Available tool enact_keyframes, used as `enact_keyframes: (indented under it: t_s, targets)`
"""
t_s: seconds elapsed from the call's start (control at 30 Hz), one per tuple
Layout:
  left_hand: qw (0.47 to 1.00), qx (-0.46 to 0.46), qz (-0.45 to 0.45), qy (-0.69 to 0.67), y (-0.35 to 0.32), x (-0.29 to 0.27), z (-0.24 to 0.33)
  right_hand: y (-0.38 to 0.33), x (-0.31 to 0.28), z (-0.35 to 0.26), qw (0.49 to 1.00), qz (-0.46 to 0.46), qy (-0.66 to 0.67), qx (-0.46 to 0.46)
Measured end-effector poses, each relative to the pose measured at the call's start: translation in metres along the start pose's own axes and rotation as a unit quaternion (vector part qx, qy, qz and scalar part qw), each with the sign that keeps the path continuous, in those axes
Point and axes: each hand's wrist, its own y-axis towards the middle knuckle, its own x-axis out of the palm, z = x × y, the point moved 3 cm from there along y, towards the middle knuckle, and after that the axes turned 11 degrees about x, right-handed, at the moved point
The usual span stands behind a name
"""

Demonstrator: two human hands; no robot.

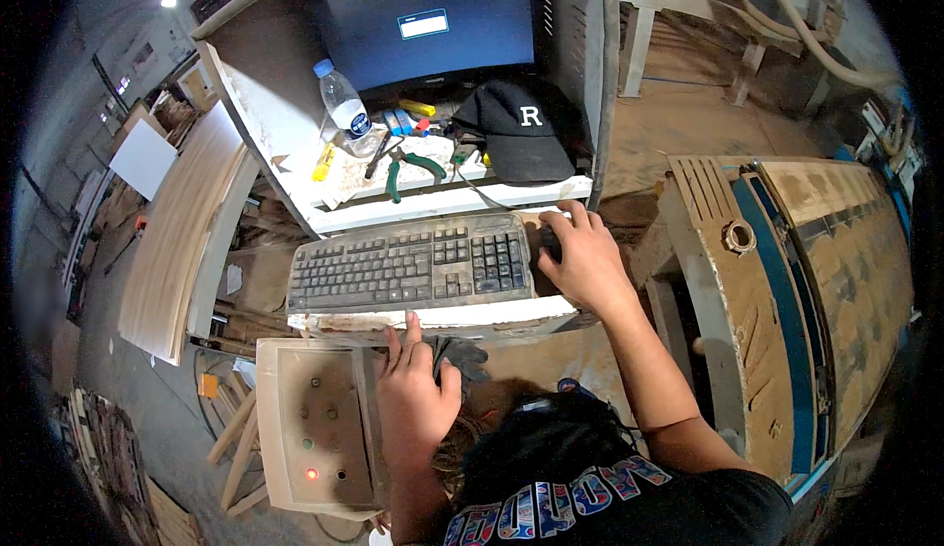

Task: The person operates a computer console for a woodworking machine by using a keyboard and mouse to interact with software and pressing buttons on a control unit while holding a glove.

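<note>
A dusty black keyboard (pixel 403 269) lies on a worn white-edged shelf (pixel 442 322) below a cabinet. To its right, my right hand (pixel 588 256) rests over a dark computer mouse (pixel 549 241), which the fingers partly cover. My left hand (pixel 421 389) is at the shelf's front edge with its fingers stretched out and nothing in it; the index fingertip reaches the edge below the keys. Inside the cabinet, a lit monitor (pixel 433 20) shows a small pale box on a dark blue screen.
Before the monitor are a water bottle (pixel 344 108), green-handled pliers (pixel 418 164) and a black cap (pixel 516 133). A control panel with a red light (pixel 312 473) sits lower left. Stacked sheets (pixel 182 241) stand at left, a dusty machine (pixel 747 320) at right.
</note>
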Motion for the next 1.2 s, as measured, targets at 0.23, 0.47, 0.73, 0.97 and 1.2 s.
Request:
enact_keyframes:
  t_s: [0.23, 0.47, 0.73, 0.97, 1.2]
  targets:
    - [0.999, -0.002, -0.027, 0.020, -0.0011, 0.0035, -0.0049, -0.0001, -0.0003, -0.0016, 1.000, -0.005, -0.010, 0.008]
    - [1.000, 0.023, 0.009, 0.012, -0.0016, 0.0051, -0.0047, -0.0007, -0.0025, -0.0012, 1.000, -0.003, -0.018, -0.001]
    - [0.999, 0.026, 0.011, 0.023, -0.0015, 0.0040, -0.0028, -0.0001, 0.0001, 0.0025, 0.999, -0.012, -0.049, 0.016]
    - [1.000, 0.021, 0.018, 0.015, -0.0028, 0.0057, -0.0053, 0.0003, 0.0006, -0.0008, 1.000, -0.012, -0.021, -0.006]
    - [1.000, 0.016, 0.016, 0.020, -0.0035, 0.0051, -0.0028, -0.0022, -0.0034, -0.0024, 0.999, 0.005, -0.039, 0.011]
